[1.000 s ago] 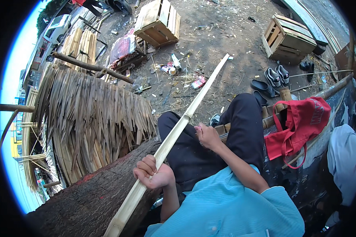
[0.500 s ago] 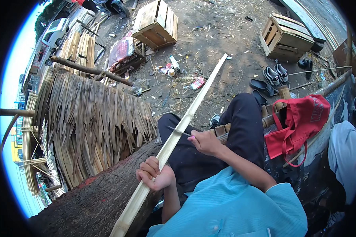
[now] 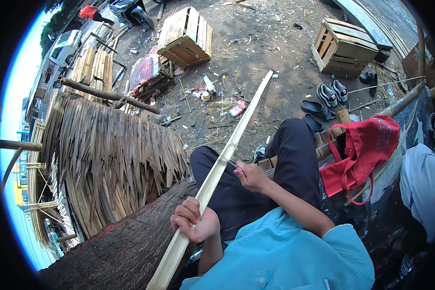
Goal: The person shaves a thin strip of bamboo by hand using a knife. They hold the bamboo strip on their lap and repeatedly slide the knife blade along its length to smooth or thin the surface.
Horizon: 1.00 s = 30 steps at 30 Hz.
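A long pale split bamboo strip [image 3: 210, 181] slants up and away across my lap, from the lower edge toward the open ground. My left hand [image 3: 195, 220] is closed round its lower half, fingers wrapped over the edge. Beside the strip's middle, above my thigh, my right hand [image 3: 251, 177] is closed on a small knife [image 3: 233, 164]. Its thin blade points at the joint in the strip, and a bit of pink shows at my fingers. Most of the handle is hidden in my fist. Whether the blade touches the strip I cannot tell.
A thick dark log [image 3: 125, 244] lies along my left, next to dry leaf thatch [image 3: 116, 140]. On my right are a red bag [image 3: 367, 150], a white cloth [image 3: 422, 186] and several shoes [image 3: 328, 99]. Two wooden crates [image 3: 186, 38] and litter stand farther off.
The blade, which lay across the strip at its joint, now shows less, beside the strip's right edge. My left hand and the strip's lower end sit slightly farther right and lower in view.
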Each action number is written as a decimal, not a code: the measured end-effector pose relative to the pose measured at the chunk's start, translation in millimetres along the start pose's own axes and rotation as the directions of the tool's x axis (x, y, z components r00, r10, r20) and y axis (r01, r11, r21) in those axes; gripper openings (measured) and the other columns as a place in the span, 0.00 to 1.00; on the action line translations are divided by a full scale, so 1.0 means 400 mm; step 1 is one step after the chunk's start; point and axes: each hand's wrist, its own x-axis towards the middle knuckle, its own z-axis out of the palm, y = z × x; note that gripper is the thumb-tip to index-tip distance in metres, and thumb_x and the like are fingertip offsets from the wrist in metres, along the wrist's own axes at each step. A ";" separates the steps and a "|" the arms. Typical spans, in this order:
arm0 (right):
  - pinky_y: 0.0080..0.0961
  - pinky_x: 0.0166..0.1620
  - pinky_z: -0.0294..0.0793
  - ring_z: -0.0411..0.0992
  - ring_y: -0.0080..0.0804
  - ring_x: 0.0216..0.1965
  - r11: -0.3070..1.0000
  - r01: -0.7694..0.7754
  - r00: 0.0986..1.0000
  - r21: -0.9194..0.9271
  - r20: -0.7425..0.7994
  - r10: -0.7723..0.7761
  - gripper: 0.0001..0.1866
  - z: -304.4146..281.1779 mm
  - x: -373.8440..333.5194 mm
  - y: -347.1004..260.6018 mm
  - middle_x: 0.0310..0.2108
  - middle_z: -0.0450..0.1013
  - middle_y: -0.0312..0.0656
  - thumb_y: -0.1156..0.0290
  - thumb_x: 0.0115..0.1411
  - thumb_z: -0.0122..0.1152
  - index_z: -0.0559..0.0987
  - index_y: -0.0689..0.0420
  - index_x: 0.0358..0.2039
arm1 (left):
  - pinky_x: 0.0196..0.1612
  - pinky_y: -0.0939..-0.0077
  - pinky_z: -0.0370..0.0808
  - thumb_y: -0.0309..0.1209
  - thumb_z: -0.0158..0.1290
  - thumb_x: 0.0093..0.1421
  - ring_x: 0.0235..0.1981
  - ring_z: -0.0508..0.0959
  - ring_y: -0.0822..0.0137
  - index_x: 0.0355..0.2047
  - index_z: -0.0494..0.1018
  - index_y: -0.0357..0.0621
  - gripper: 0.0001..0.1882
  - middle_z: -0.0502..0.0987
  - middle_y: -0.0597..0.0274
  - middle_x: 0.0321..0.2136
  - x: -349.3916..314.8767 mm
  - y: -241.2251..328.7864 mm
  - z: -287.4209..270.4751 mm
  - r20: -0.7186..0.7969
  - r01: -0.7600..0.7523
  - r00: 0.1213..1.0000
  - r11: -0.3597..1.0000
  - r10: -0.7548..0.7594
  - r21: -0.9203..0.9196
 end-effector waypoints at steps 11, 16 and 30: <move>0.50 0.30 0.66 0.70 0.59 0.27 0.922 -0.268 0.963 -0.279 -0.086 0.254 0.18 -0.099 -0.011 0.090 0.19 0.70 0.55 0.54 0.64 0.42 0.67 0.58 0.31 | 0.17 0.82 0.48 0.29 0.39 0.56 0.09 0.47 0.79 0.13 0.48 0.53 0.17 0.48 0.72 0.08 -0.008 0.008 -0.028 0.130 0.017 0.991 1.000 -0.017 0.002; 0.49 0.30 0.66 0.70 0.59 0.27 0.955 -0.238 0.960 -0.174 -0.193 0.204 0.18 -0.091 0.012 0.093 0.19 0.70 0.55 0.54 0.64 0.42 0.66 0.58 0.30 | 0.18 0.81 0.47 0.32 0.39 0.60 0.11 0.47 0.78 0.13 0.47 0.53 0.20 0.48 0.72 0.09 0.048 -0.001 0.017 0.121 0.032 0.992 0.999 -0.031 -0.008; 0.52 0.32 0.66 0.70 0.61 0.29 0.969 -0.210 0.958 -0.131 -0.227 0.176 0.20 -0.085 0.017 0.117 0.22 0.71 0.57 0.52 0.63 0.43 0.68 0.57 0.31 | 0.18 0.82 0.44 0.42 0.37 0.67 0.11 0.43 0.79 0.12 0.48 0.56 0.25 0.44 0.74 0.09 0.292 0.072 0.221 0.119 -0.120 0.983 0.980 0.139 -0.157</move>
